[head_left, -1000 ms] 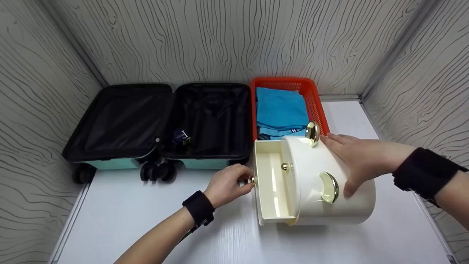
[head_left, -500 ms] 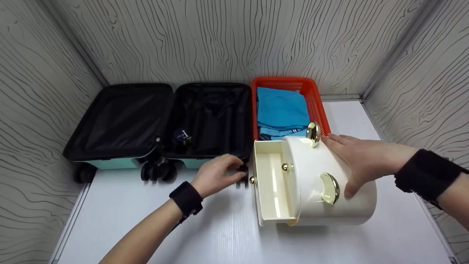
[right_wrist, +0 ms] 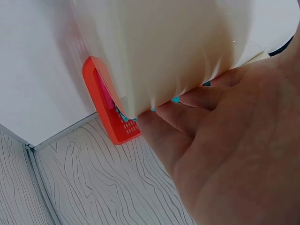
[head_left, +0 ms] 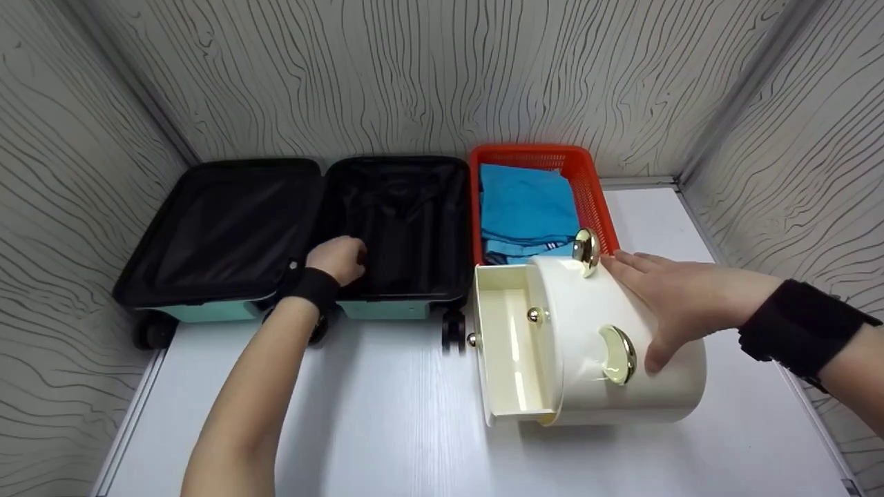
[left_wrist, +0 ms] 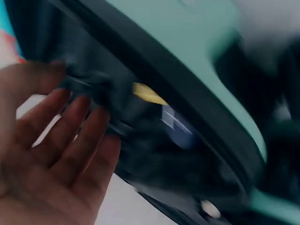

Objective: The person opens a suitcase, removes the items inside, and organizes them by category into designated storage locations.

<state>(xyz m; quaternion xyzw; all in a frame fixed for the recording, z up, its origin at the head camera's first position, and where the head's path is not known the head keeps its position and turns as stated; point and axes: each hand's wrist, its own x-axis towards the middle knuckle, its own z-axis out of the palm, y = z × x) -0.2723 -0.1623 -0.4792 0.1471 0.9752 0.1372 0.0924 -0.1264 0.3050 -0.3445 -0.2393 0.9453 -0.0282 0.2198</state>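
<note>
My left hand [head_left: 337,259] hovers at the near left corner of an opened suitcase's right half [head_left: 421,228]. In the left wrist view, its fingers are loosely bent with nothing between them. Near them in the dark lining lies a small dark blue, blurred object [left_wrist: 180,133] with white print, beside a yellow patch; in the head view the hand covers it. My right hand [head_left: 666,304] rests with spread, straight fingers on a cream rounded box [head_left: 587,331] with gold handles. The box's drawer [head_left: 507,352] is pulled out to the left, showing a bare inside and a gold knob [head_left: 473,339].
The suitcase's left half [head_left: 228,228] lies flat beside the right one, with black wheels [head_left: 452,331] toward me. Behind the box stands a red basket [head_left: 592,197] holding folded blue cloth [head_left: 528,203]. Patterned walls [head_left: 414,76] close off the back and sides.
My left hand has let go of the drawer knob and moved left and away from me, over the suitcase. My right hand stays on the box, and the drawer remains out.
</note>
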